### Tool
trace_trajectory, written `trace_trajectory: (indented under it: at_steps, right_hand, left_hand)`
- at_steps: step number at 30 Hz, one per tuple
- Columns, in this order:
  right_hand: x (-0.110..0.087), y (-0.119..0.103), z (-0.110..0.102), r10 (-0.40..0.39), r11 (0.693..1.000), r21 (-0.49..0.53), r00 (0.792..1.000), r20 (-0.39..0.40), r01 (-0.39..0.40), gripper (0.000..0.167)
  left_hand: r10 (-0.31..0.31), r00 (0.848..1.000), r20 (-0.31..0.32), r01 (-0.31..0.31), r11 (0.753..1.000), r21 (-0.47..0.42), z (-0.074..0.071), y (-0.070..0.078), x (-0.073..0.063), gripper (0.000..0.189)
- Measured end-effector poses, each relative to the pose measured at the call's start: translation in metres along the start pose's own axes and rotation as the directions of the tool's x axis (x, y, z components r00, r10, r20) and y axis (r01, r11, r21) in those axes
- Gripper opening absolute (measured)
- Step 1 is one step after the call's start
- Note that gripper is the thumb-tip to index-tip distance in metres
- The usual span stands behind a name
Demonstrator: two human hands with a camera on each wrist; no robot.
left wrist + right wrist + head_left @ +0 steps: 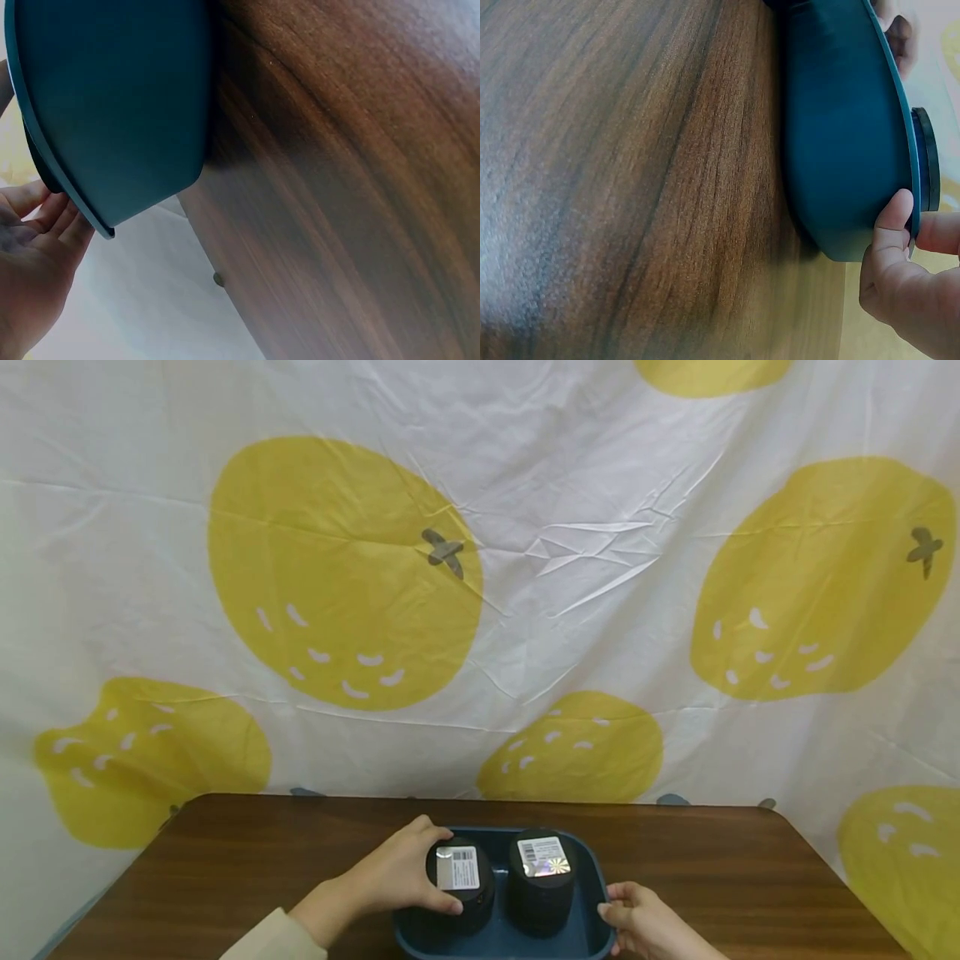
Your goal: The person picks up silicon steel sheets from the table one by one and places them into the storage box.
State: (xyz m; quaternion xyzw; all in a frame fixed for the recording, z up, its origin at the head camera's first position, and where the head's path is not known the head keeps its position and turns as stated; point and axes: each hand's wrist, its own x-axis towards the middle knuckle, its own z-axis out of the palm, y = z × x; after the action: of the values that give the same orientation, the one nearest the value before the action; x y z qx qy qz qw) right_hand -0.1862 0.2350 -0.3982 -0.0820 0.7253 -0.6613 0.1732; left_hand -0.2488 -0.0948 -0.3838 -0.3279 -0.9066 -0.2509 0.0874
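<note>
A dark blue tray (591, 906) sits on the table and holds two black round canisters. My left hand (397, 870) grips the left canister (477, 906), fingers behind it and thumb in front. That canister has a white label on top. Beside it stands the right canister (540, 900), upright, with a label that has a shiny sticker. At the tray's right side, my right hand (648, 925) pinches the rim. The right wrist view shows the thumb (894, 214) on the outer wall of the tray (847, 135). In the left wrist view, the tray (112, 97) hides part of the left hand's hold.
A brown wood-grain table (300, 843) lies under the tray, its far edge running just behind it. Behind the table hangs a white cloth (585, 568) printed with large yellow fruits.
</note>
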Motion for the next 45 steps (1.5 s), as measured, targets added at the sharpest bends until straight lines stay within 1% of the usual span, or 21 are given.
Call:
trace_trajectory:
  at_steps: [8, 15, 22, 28, 33, 40, 45]
  right_hand:
    - [0.001, -0.001, 0.0, 0.003, 1.0, -0.009, 1.0, -0.01, -0.003, 0.032]
    - [0.003, -0.001, 0.002, -0.027, 0.999, -0.029, 0.999, -0.039, 0.026, 0.035]
    - [0.003, -0.001, 0.001, -0.026, 0.999, -0.027, 0.999, -0.039, 0.025, 0.033]
    - [0.002, 0.0, 0.002, -0.034, 0.999, -0.021, 0.999, -0.027, 0.033, 0.029]
    - [0.002, 0.001, 0.001, -0.037, 0.999, -0.019, 0.999, -0.02, 0.037, 0.03]
    - [0.001, 0.001, 0.001, -0.024, 1.0, -0.016, 0.999, -0.027, 0.023, 0.031]
    - [0.001, 0.002, 0.0, -0.003, 1.0, -0.008, 1.0, -0.015, 0.003, 0.029]
  left_hand:
    - [0.005, 1.0, 0.026, -0.005, 1.0, 0.003, -0.001, 0.003, 0.002, 0.085]
    - [0.004, 0.999, 0.034, -0.005, 1.0, 0.006, -0.001, 0.004, 0.005, 0.085]
    - [-0.024, 0.997, 0.07, 0.023, 1.0, 0.014, 0.0, 0.004, 0.009, 0.086]
    - [-0.027, 0.996, 0.088, 0.027, 1.0, 0.007, 0.001, 0.006, 0.009, 0.086]
    - [-0.056, 0.993, 0.103, 0.056, 0.998, -0.004, 0.001, 0.009, 0.009, 0.086]
    - [-0.082, 0.989, 0.127, 0.086, 0.996, -0.028, 0.002, 0.012, 0.009, 0.088]
    - [-0.096, 0.984, 0.153, 0.1, 0.995, -0.018, 0.003, 0.015, 0.009, 0.088]
